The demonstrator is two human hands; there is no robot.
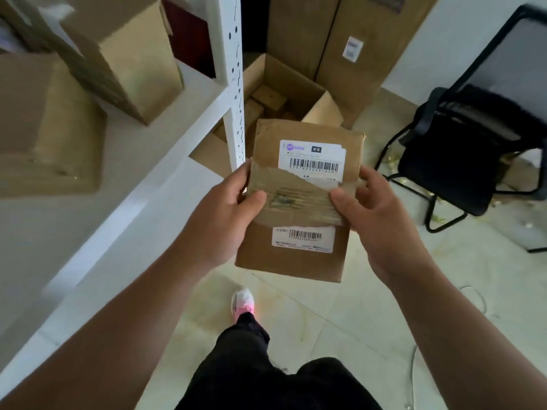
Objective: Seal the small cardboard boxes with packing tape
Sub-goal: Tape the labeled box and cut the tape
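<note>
The white shelving (118,179) is taking up the left of the view, and its perforated upright post (233,84) is serving as the marker here. Left of the post, larger brown boxes (133,63) are sitting on the shelf. Well to the right of the post a black chair (461,161) is standing on the tiled floor. Just behind the post an open carton (272,72) is resting on the floor with several small parcels inside.

The small cardboard box (257,258) is being held in mid-air just to the right of the post's lower end. The left hand (219,214) is gripping the box's edge nearest the post, fingers curled underneath and thumb (254,199) lying on top. The right hand (381,211) is gripping the far edge the same way, its thumb (340,199) pressing down.

A wrinkled band of brown packing tape (299,202) is running across the box's middle, and both thumbs are bearing on it. It is covering part of the upper shipping label (313,155) and sitting just above the lower label (303,239).

The step in hand appears to be smoothing the strip down. The next move is probably calling for firm thumb strokes outward and over the edges, then setting this box aside, perhaps into the carton.
</note>
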